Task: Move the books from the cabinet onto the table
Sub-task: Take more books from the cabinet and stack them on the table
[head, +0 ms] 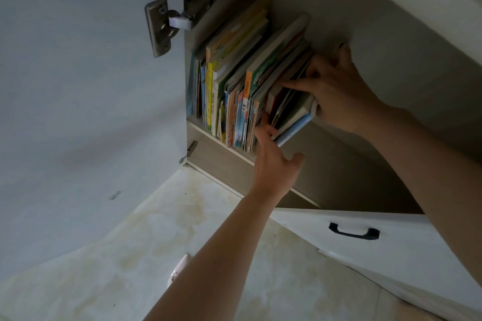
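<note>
A row of colourful books [234, 81] stands upright at the left end of the open cabinet's shelf [326, 164]. The rightmost bunch of books [292, 112] leans out to the right, a light blue cover on its outer side. My right hand [336, 88] wraps over the top and right side of this bunch, fingers curled on the covers. My left hand [273, 159] reaches up from below, its fingertips pushed in between this bunch and the remaining books at their lower edge. The table is not in view.
The open cabinet door [78, 86] with its metal hinge [167, 23] stands to the left. A white drawer front with a black handle [353, 232] sits below right. Pale stained floor [156, 242] lies underneath. The right part of the shelf holds no books.
</note>
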Tool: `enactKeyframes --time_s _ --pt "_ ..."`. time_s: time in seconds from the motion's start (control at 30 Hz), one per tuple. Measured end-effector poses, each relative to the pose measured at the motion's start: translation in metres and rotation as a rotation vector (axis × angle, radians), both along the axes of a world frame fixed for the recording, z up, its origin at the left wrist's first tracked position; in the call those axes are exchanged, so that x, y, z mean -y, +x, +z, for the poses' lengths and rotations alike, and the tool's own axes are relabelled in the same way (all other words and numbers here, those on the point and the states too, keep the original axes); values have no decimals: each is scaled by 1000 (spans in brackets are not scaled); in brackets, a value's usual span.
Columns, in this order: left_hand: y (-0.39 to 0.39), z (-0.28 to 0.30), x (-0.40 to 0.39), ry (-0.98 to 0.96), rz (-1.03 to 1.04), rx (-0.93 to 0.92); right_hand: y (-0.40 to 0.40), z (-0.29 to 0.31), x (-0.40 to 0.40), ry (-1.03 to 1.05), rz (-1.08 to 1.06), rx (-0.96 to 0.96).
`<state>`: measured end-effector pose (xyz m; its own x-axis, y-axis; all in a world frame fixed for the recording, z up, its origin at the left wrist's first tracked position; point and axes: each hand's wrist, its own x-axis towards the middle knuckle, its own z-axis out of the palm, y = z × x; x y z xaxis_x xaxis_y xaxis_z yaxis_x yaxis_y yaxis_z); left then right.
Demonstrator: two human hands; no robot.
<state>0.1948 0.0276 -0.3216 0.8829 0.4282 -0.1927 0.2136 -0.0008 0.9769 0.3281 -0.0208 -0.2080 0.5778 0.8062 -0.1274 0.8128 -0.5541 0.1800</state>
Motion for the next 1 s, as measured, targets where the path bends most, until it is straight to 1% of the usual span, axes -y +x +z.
enactKeyframes --time_s 0.17,0.27,0.4,0.47,0.57,0.67,0.93,1.0 --pt "5 -1 5 -45 39 4 -5 -1 3 37 -48 20" --pt "5 -3 5 -38 46 30 -4 -1 7 6 -34 20" --pt "12 -11 6 194 126 -10 -6 1 13 25 -9 9" --pt "19 -16 5 233 117 -44 -5 0 14 33 6 5" --pt "25 -23 3 249 61 -70 -2 -1 12 49 21 -13" --pt "28 -27 5 257 96 -59 -1 0 9 60 37 -29" --pt "38 -27 13 195 182 -48 8 -4 4 91 72 -24" --pt "39 -27 13 218 186 -48 9 -3 4 97 68 -39"
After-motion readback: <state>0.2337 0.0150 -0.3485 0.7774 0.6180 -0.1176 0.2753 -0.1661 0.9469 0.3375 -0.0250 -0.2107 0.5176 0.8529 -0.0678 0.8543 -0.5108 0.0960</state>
